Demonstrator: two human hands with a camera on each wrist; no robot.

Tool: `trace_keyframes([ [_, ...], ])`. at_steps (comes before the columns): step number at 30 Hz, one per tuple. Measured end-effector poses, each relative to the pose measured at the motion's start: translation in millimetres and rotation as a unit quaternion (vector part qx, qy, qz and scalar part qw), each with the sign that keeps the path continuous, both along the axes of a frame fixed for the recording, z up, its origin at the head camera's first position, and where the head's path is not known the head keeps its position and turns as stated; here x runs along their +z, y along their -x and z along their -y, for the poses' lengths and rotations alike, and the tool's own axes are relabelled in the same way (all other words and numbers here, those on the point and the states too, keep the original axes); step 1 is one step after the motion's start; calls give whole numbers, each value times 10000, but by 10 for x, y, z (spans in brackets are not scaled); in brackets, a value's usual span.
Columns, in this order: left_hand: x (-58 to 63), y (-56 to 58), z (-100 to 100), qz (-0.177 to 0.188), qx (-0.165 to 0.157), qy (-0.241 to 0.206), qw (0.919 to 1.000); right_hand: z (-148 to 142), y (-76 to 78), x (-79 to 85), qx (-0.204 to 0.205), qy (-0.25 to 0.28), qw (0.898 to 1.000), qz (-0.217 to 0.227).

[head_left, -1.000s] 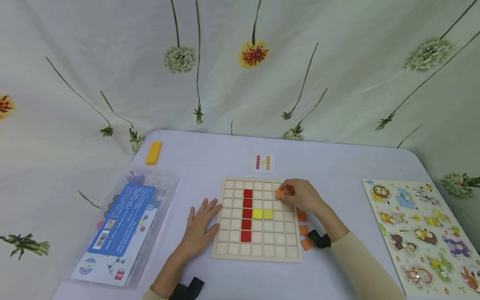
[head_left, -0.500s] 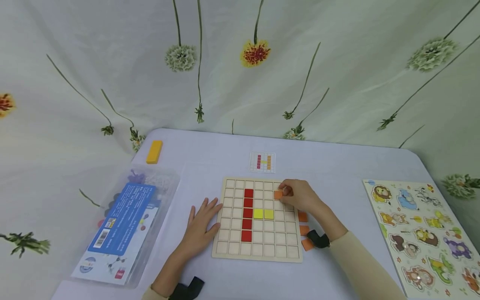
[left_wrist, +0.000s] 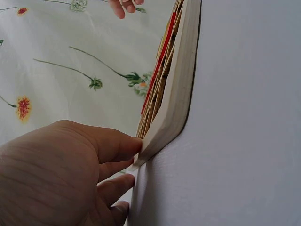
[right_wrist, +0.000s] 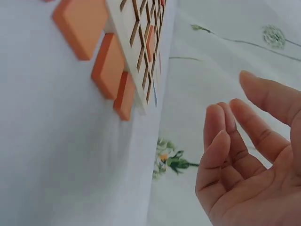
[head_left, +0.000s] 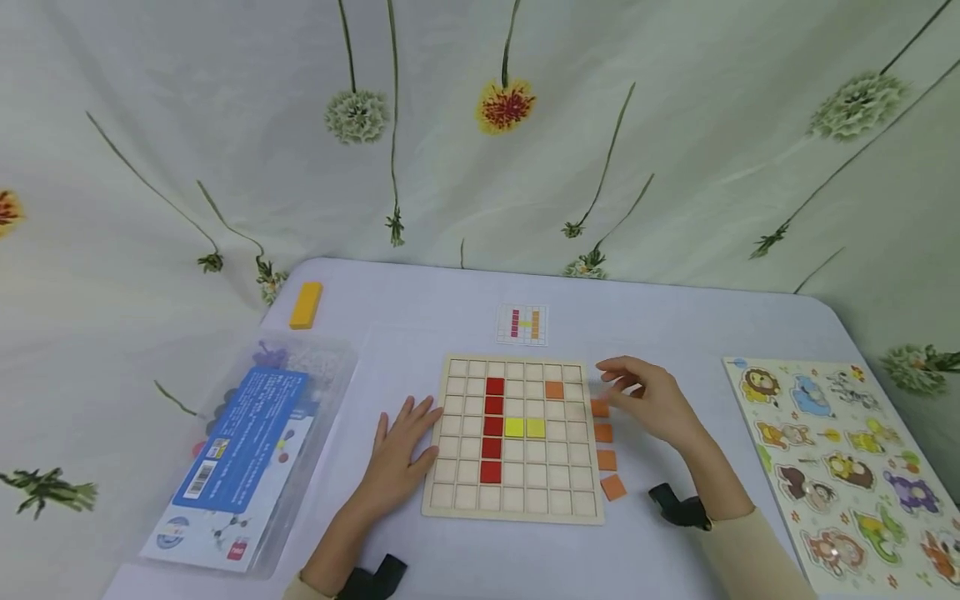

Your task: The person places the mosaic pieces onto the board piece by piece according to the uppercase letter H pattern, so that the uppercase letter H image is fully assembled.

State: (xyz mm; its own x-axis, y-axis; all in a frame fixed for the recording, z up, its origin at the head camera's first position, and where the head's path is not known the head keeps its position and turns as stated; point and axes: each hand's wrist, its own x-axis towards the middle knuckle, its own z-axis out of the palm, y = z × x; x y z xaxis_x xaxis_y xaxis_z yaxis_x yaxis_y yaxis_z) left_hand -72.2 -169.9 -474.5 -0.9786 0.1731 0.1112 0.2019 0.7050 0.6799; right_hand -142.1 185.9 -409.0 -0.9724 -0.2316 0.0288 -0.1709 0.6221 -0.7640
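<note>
A wooden grid board [head_left: 513, 500] lies on the white table, with a column of red tiles [head_left: 492, 426] and two yellow tiles [head_left: 514, 427] in its cells. One orange tile [head_left: 554, 390] sits in a cell toward the upper right. My left hand [head_left: 401, 458] rests flat on the table, its fingertips at the board's left edge; the left wrist view shows the fingers [left_wrist: 120, 146] at the board's corner. My right hand [head_left: 652, 400] hovers right of the board, fingers loosely bent and holding nothing, over a row of loose orange tiles [head_left: 604, 433].
Behind the board lies a small pattern card [head_left: 522, 325]. At left stand a clear plastic case [head_left: 300, 467] with a blue-and-white booklet and a yellow block [head_left: 306, 305]. An animal puzzle board [head_left: 847, 475] lies at right.
My right hand has let go of the orange tile, which now lies in a grid cell, and has moved right, off the board. The left hand stays put.
</note>
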Motion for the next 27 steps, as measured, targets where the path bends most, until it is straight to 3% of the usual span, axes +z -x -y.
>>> trace_keyframes([
  [10, -24, 10, 14, 23, 34, -11, 10000, -215, -109, -173, -456, 917, 9934, 517],
  [19, -33, 13, 10, 71, 68, 2, 10000, -290, -72, -403, -436, 953, 9922, 681],
  [27, -33, 14, 9, -73, 13, 16, 10000, -288, -50, -542, -359, 733, 9954, 504],
])
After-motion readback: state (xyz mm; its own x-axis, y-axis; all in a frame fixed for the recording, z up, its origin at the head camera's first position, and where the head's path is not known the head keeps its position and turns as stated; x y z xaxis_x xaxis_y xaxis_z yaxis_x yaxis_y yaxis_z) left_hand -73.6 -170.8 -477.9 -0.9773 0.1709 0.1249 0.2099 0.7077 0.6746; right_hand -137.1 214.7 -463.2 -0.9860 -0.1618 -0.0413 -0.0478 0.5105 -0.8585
